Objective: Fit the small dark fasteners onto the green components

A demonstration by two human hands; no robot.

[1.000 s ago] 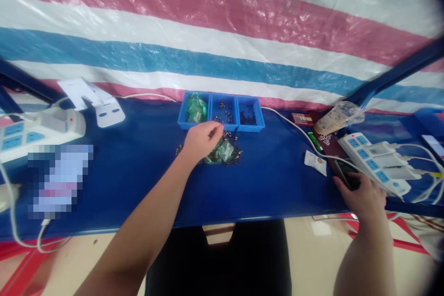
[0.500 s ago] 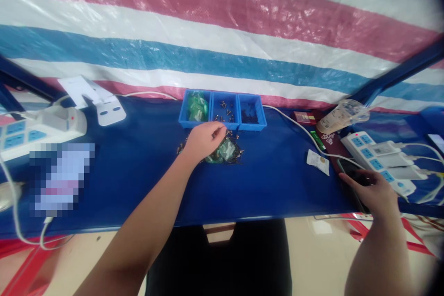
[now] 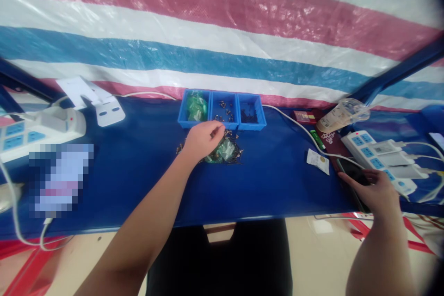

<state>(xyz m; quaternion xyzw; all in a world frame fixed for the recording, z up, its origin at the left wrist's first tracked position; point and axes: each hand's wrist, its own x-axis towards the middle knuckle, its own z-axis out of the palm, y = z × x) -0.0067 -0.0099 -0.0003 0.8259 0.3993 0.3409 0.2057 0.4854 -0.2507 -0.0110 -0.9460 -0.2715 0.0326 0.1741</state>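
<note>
My view is bright, with white shine on the striped sheet (image 3: 222, 23) and dark, bendy right corners.

Open table (image 3: 274, 180) between hands, bins (image 3: 224, 110) behind

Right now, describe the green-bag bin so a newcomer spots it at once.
On the blue table, before the striped sheet, three blue bins stand in a row. It's the left-end bin. Only it holds green plastic; its neighbours hold loose small parts.

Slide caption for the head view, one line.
Left hand over mixed screws and green packets before three blue bins; right hand on dark phone.
</note>
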